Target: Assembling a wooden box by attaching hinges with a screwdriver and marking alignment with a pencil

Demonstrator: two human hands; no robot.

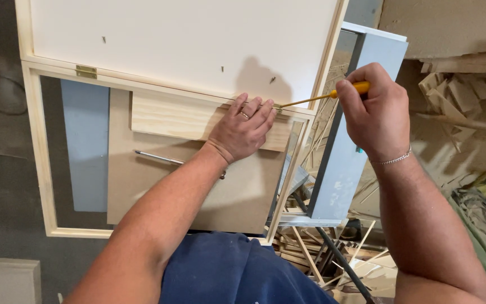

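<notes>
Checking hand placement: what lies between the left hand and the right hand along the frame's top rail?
In the head view, only the screwdriver's thin shaft spans from right hand to left hand.

A screwdriver (pixel 322 97) is being gripped in the right hand (pixel 373 110), its tip being pressed on a hinge (pixel 277 106) just left of the grip. Beside that hinge, the left hand (pixel 243 128) is being rested on a wooden block (pixel 170 115), inside the frame (pixel 37 152). Below the grip, wood scraps (pixel 333 259) are lying.
</notes>
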